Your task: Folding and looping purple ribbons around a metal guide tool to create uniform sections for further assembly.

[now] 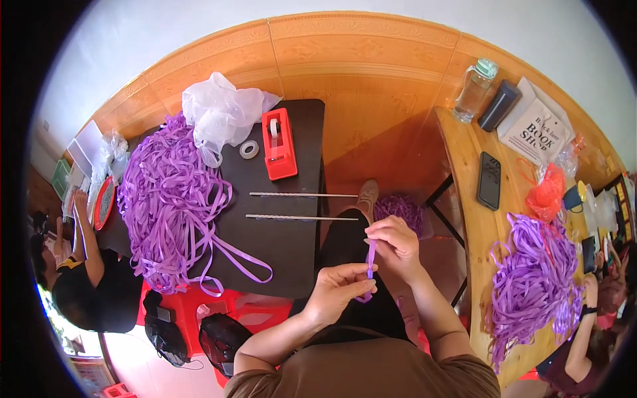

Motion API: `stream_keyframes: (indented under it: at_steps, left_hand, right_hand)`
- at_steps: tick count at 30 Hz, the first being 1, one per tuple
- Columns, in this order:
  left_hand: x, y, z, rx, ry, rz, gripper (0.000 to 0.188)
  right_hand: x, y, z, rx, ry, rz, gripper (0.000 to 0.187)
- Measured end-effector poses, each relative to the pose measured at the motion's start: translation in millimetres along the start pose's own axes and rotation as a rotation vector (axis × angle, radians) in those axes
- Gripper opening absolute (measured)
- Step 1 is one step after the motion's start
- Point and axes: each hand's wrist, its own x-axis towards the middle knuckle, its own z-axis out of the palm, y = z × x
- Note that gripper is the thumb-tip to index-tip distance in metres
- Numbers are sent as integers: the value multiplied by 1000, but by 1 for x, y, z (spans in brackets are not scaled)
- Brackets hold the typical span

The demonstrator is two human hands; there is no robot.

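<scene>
A short length of purple ribbon (371, 253) stretches between my two hands above my lap. My left hand (340, 289) is closed, pinching the ribbon's lower part between thumb and fingers, with a bit of it hanging below. Higher up, my right hand (397, 248) pinches the upper end between thumb and fingertips. To the left on a black table (285, 255) lies a big heap of purple ribbon (166, 205), with loops trailing off its right side. Two thin metal rods (302, 194) lie parallel there, their right ends jutting past the table edge.
A red tape dispenser (279, 146), a tape roll (249, 149) and a white plastic bag (222, 109) sit on the black table. A wooden table (464, 219) at right bears another ribbon pile (534, 285), a phone (489, 180) and bottles. Other people work at both sides.
</scene>
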Motion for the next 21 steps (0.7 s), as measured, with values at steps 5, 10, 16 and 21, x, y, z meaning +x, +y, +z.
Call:
stream_keyframes:
  at_steps: [5,10,16,21]
  left_hand:
    - [26,-43,-7,49,189,111,27]
    - [63,-58,-17,176,316,243,16]
    - [92,-55,-29,-29,352,382,10]
    - [99,-52,-40,-99,400,475,14]
  right_hand:
    - [17,24,5,-380,139,-215,18]
    - [43,46,9,-403,145,-245,18]
    - [74,82,20,-301,138,-226,17]
    - [88,100,39,-174,85,-191,17]
